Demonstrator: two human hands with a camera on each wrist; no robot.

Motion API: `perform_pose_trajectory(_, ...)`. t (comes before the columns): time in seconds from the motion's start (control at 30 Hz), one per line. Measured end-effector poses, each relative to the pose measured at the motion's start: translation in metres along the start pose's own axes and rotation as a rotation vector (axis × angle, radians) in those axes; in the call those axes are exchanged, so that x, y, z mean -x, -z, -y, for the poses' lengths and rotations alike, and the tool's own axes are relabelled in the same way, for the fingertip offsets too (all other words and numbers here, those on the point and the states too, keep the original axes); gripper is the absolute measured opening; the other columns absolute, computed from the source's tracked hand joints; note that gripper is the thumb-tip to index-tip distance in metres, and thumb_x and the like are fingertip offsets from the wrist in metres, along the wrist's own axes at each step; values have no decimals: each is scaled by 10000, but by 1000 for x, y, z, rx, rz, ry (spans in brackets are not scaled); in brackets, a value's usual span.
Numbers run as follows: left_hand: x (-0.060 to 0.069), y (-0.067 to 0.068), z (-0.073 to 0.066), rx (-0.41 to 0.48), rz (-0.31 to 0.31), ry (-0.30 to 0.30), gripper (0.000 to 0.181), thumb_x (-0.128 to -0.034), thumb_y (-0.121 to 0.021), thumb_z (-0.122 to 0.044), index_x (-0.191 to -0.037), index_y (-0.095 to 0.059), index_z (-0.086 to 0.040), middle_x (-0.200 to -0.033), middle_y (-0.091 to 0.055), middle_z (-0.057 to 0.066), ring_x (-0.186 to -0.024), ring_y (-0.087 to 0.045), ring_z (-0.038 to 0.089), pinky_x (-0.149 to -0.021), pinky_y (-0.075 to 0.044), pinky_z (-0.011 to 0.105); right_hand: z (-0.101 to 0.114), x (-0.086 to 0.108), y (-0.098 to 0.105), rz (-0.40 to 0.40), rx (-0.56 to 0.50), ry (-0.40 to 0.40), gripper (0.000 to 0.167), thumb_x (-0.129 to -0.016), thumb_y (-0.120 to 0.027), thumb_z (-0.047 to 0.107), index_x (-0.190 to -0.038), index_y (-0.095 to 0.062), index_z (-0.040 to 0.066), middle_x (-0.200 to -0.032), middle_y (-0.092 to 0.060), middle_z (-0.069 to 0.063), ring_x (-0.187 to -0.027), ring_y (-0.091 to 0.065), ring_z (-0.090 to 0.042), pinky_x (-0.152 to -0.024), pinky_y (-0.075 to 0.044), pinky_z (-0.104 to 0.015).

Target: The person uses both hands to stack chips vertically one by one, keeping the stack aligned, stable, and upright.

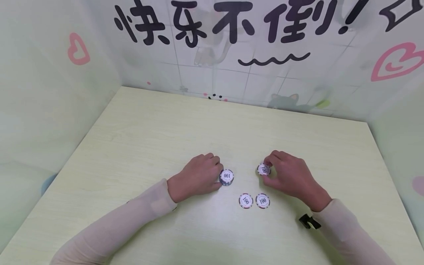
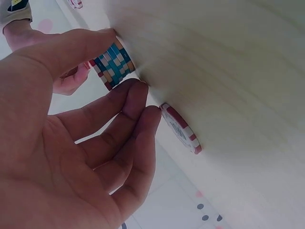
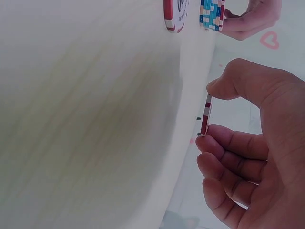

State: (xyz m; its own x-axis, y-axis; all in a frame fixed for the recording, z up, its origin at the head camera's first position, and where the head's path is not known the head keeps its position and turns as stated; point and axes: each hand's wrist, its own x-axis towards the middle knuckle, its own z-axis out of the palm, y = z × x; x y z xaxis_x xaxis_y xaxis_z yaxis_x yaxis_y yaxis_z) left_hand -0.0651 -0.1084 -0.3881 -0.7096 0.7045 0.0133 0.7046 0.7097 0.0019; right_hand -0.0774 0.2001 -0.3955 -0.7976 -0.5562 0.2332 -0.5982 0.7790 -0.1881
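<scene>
Person at pale tabletop point(image 1: 165, 125), both hands down on work with poker chips. Left hand point(image 1: 198, 175) grips chip stack point(image 1: 226, 176) between thumb and fingers; stack upright on the table, top chip face up, "100" upside down in the head view, top edge red and white, lower edges teal, white and tan in the wrist views. Right hand point(image 1: 289, 173) pinches held chip point(image 1: 264, 170) between thumb and fingertip, "100" face up, edge red and white; remaining fingers curl loosely. Can't tell if held chip touches the table. It sits right of the stack, a gap between. Two more chips lie flat nearer the person: first loose chip point(image 1: 246, 201) and second loose chip point(image 1: 262, 201), side by side, just apart, both marked "100", second one below the held chip in the head view. Left wrist view also shows a red-and-white-edged chip point(image 2: 181, 129) on the table just beside the left fingertips. Pale sleeves on both arms; black clip-like piece point(image 1: 309, 221) by the right cuff, exact nature unclear. Back wall point(image 1: 212, 73) carries big black characters and a wavy line; pink heart point(image 1: 78, 49) on left side wall.
</scene>
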Motion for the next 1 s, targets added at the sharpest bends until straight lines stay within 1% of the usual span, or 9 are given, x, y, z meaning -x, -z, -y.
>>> perform_pose_trajectory(0.13, 1, -1, -1, 17, -17, 5, 333, -937, -859, -383, -1000, -805, -60, -906, -681, 39, -775, -549, 192, -658, -480, 301, 3, -3, -3, -2, -4, 16, 227, -819, -836, 241, -968, -759, 88, -942, -691, 7, -780, -641, -171, -527, -498, -337)
perform_pose_trajectory(0.3, 1, -3, -2, 33, -46, 12, 367, -939, -859, -434, -969, -802, -73, -901, -690, 34, -779, -568, 194, -665, -493, 311, 8, -7, -5, 4, -3, 39, 243, -829, -835, 263, -980, -764, 86, -954, -698, 1, -792, -647, -175, -536, -498, -327)
perform_pose_trajectory(0.53, 1, -3, -2, 46, -43, 29, 376, -937, -864, -445, -989, -808, -77, -929, -706, 39, -800, -583, 204, -688, -505, 323, 15, -13, -8, 19, -4, 70, 249, -845, -834, 267, -1004, -764, 88, -976, -695, -2, -827, -657, -181, -543, -507, -336)
perform_pose_trajectory(0.8, 0, -6, -1, 53, -58, 21, 355, -933, -870, -423, -987, -813, -76, -928, -716, 40, -818, -600, 207, -706, -518, 330, 26, -21, -10, 37, -21, 86, 253, -873, -828, 302, -1010, -767, 98, -1011, -715, -17, -882, -696, -194, -591, -553, -350)
perform_pose_trajectory(1.0, 0, -5, 0, 54, -73, 10, 358, -927, -870, -427, -966, -806, -76, -907, -708, 37, -807, -598, 209, -700, -515, 332, 34, -26, -10, 46, -54, 98, 246, -872, -828, 308, -998, -760, 108, -1006, -715, -10, -833, -665, -174, -572, -524, -320)
